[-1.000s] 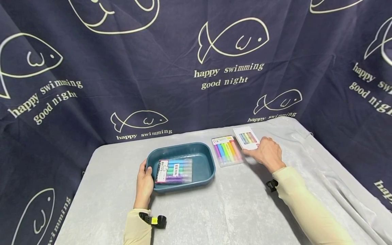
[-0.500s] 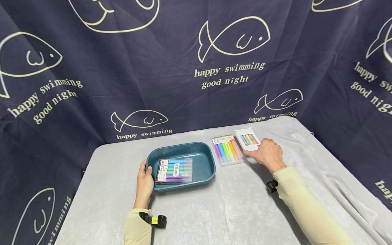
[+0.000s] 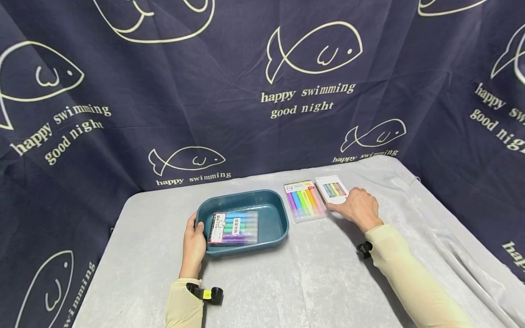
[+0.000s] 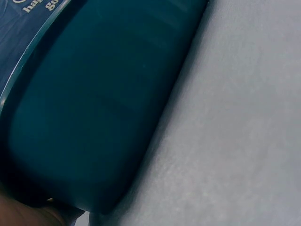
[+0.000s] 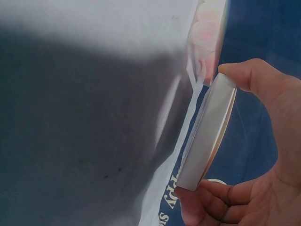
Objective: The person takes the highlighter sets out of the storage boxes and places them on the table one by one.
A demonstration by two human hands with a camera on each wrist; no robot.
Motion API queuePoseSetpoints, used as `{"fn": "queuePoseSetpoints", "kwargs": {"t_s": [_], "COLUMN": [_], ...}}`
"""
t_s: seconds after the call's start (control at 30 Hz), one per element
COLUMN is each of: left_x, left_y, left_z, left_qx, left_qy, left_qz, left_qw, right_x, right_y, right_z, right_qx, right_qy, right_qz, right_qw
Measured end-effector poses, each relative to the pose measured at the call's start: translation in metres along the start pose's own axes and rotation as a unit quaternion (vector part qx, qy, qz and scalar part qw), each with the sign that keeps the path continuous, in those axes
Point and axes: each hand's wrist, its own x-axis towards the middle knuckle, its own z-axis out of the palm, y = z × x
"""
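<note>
At the left end of a dark teal plastic tub (image 3: 268, 221), my left hand (image 3: 194, 243) grips the rim, thumb over the edge. The tub's outer side (image 4: 94, 103) fills much of the left wrist view, with a bit of the hand (image 4: 26, 212) at the corner. A clear pack of blue, green and purple markers (image 3: 242, 228) lies inside. My right hand (image 3: 358, 209) holds a slim white box (image 3: 335, 190), its window showing coloured sticks. In the right wrist view, thumb and fingers of the hand (image 5: 289, 146) pinch the box (image 5: 207, 132) across its width.
Just left of the white box, a clear pack of rainbow-coloured highlighters (image 3: 305, 202) lies on the grey cloth-covered table (image 3: 262, 291). A dark blue curtain (image 3: 246, 127) with fish drawings hangs behind the table and at both sides.
The far end of the white box has come down a little, so the box lies flatter. My right hand has hardly moved; my left hand and the tub have stayed put.
</note>
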Motion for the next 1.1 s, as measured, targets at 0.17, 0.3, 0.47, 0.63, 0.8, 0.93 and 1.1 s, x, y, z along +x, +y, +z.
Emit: {"fn": "queuePoseSetpoints", "kwargs": {"t_s": [0.17, 0.3, 0.47, 0.63, 0.8, 0.93, 1.1], "left_x": [0.0, 0.0003, 0.0002, 0.0003, 0.0, -0.0005, -0.0007], "left_y": [0.0009, 0.0002, 0.0, -0.0004, -0.0005, 0.0005, 0.0004], "left_z": [-0.0004, -0.0003, -0.0004, -0.0002, 0.0, -0.0002, -0.0003], "left_qx": [0.001, 0.002, -0.002, -0.002, -0.001, -0.002, -0.003], "left_qy": [0.001, -0.001, 0.001, -0.001, -0.003, -0.003, 0.0], "left_qz": [0.002, -0.001, 0.001, -0.001, -0.003, -0.001, 0.002], "left_qw": [1.0, 1.0, 1.0, 1.0, 1.0, 1.0, 1.0], "right_x": [0.0003, -0.0002, -0.0006, -0.0006, -0.0011, -0.0017, -0.0027], "right_y": [0.0016, 0.0026, 0.0032, 0.0042, 0.0059, 0.0058, 0.0041], "right_z": [0.0014, 0.0018, 0.003, 0.0049, 0.0072, 0.008, 0.0068], "right_qx": [0.001, 0.003, 0.003, -0.005, -0.007, -0.008, -0.016], "right_qy": [-0.01, -0.016, -0.024, -0.035, -0.046, -0.059, -0.07], "right_qz": [0.003, 0.002, 0.001, 0.006, 0.003, -0.001, -0.005], "right_qw": [0.9999, 0.9999, 0.9997, 0.9994, 0.9989, 0.9982, 0.9974]}}
